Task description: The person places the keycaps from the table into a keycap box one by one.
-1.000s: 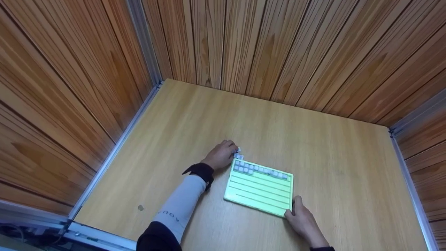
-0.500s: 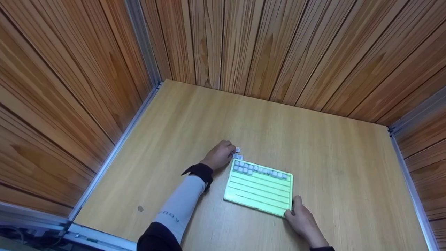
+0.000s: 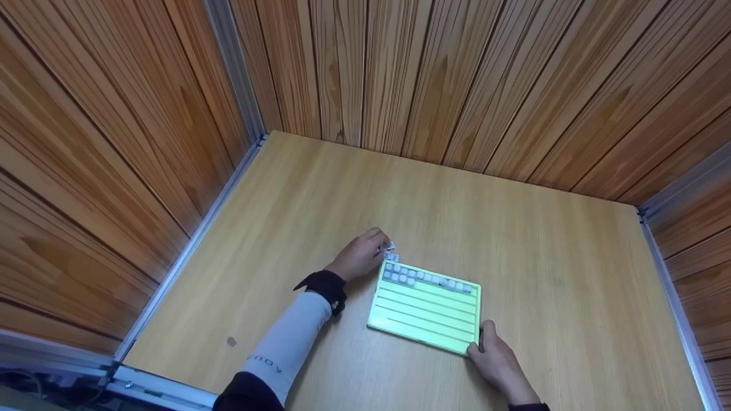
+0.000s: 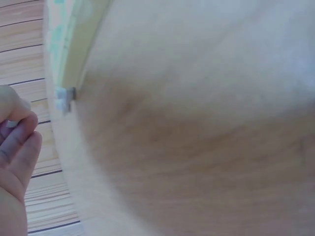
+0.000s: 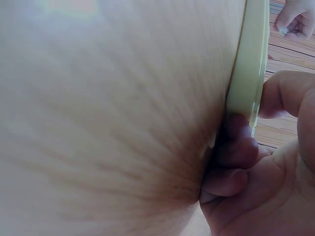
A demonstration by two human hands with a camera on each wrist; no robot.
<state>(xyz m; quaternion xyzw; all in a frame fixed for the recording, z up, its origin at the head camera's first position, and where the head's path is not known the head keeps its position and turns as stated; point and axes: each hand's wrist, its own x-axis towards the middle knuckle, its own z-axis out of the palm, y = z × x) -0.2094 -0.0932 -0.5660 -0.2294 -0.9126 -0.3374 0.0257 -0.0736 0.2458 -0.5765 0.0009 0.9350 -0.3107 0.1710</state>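
Observation:
A light green ridged tray [image 3: 422, 319] lies at a slant on the table, with small whitish block-like pieces [image 3: 403, 279] set along its two far rows. My right hand [image 3: 495, 359] grips the tray's near right corner, the thumb on top and the curled fingers [image 5: 236, 152] under the edge. By the far left corner, my left hand [image 3: 360, 253] pinches a small whitish piece [image 5: 283, 31], mostly covered by its fingertips. A few loose whitish pieces [image 3: 391, 257] lie against that corner; they also show beside the tray's end [image 4: 64, 98] in the left wrist view.
The wooden table [image 3: 548, 274] spreads around the tray. Wood-plank walls [image 3: 434, 80] stand at the back and both sides, with metal rails [image 3: 188, 234] along the edges. A dark round spot [image 3: 231, 341] marks the table at the front left.
My left hand and forearm have shifted slightly left, and a whitish piece now shows at the fingertips, a little apart from the loose ones. The right hand and tray stay in place.

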